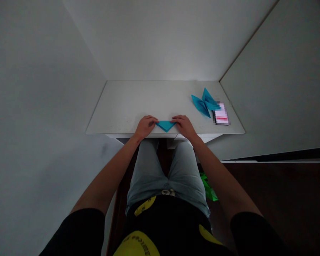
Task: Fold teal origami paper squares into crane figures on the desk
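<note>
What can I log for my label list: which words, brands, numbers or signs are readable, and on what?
Nothing reads clearly.
Yellow patches on the black shirt: lettering too blurred.
Pale marks at the waist: too small.
Pixelated item: unreadable.
Folded blue paper: none seen.

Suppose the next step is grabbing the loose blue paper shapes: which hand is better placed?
Likely the right hand: it is nearer the paper shapes, which lie on its side. The left hand is farther, beyond the folded paper. Both hands touch that paper, so the right would first leave it.
</note>
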`<state>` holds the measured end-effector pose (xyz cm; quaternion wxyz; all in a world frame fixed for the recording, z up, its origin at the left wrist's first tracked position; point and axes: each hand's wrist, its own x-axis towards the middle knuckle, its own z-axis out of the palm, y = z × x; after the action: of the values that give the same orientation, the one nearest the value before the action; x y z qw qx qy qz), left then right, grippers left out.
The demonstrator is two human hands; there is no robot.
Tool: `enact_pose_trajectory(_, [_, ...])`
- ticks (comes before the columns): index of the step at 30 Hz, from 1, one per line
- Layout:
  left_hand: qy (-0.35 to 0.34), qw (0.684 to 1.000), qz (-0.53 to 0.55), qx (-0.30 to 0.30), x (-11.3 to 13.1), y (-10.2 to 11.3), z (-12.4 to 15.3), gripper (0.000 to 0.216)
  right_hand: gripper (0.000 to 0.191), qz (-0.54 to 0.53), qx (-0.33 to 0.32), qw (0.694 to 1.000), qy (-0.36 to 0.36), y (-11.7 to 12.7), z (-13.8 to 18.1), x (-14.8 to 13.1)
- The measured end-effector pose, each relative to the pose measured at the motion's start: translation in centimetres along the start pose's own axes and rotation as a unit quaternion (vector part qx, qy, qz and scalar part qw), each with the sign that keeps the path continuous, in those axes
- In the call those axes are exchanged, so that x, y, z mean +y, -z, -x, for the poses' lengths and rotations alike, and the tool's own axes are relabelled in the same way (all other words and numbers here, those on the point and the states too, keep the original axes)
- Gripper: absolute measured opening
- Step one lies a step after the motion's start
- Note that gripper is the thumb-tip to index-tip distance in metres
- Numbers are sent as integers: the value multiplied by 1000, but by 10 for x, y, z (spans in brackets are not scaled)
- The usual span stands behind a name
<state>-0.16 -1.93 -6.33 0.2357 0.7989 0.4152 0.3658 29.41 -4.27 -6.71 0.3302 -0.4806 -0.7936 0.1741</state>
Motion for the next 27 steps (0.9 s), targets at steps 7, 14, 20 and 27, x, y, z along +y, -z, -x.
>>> enact_pose_trajectory(7, [-84,986,-135,-40,17,-8,16,24,44,129,-7,991,-17,-25,21,-52])
enact_pose_trajectory(14, [-112,979,-163,-46,21,-6,20,28,68,145,-18,988,-48,-34,35,-63])
enact_pose_trajectory(20, [-117,966,-221,-58,32,-11,24,69,66,167,24,977,-129,2,47,-27])
enact_pose_trajectory(27, [-70,988,-117,-69,37,-24,18,26,64,97,110,976,-161,4,31,-16])
